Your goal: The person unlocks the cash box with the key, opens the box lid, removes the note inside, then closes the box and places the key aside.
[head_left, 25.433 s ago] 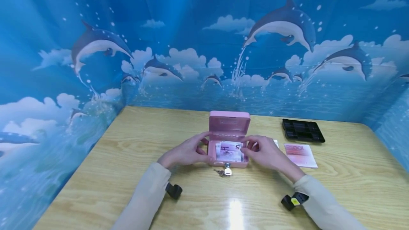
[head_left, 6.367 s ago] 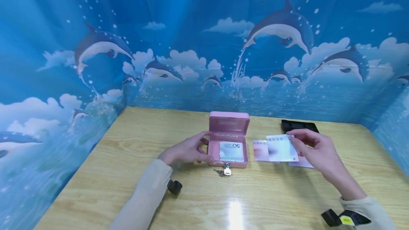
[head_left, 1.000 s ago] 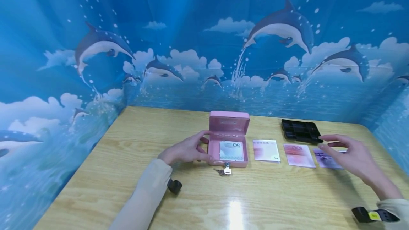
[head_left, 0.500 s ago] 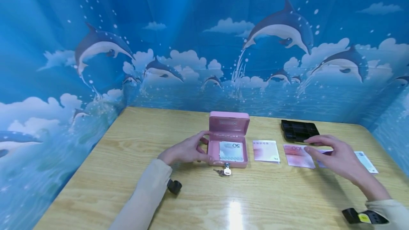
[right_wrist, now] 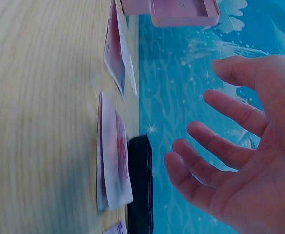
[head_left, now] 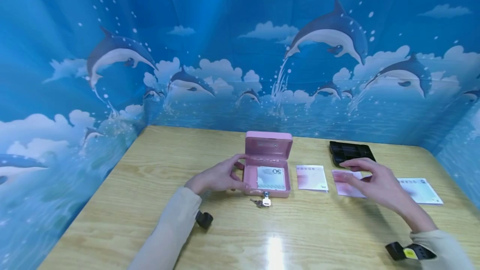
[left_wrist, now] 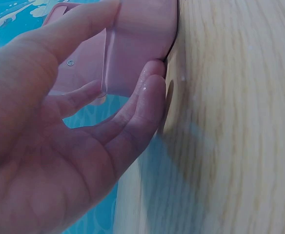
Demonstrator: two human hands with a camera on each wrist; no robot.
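My left hand (head_left: 221, 175) grips the left side of an open pink cash box (head_left: 247, 178), thumb and fingers spread along its wall. Inside lies a greenish banknote (head_left: 271, 177) marked 50. In the left wrist view, the fingertips (left_wrist: 152, 97) touch the box near the tabletop. My right hand (head_left: 382, 184) hovers above the notes with relaxed, parted fingers and nothing in them. Under its fingertips is a folded red 100 banknote (head_left: 350, 190). A pinkish-white folded note (head_left: 312, 177) lies nearer the box. Right of the hand rests a bluish-white note (head_left: 421, 191); a purple note (right_wrist: 117, 228) shows in the right wrist view.
Behind the notes sits a black compartment tray (head_left: 350, 153), partly covered by my right hand. A key (head_left: 266, 201) sticks from the box's front lock, with more keys hanging beside it. A dolphin-printed backdrop (head_left: 225, 53) rises behind the wooden table (head_left: 180, 145).
My right hand has moved left from the far-right notes to above the red one, uncovering the bluish-white note. Several seconds ago it held a note in the air. The left hand stays on the box.
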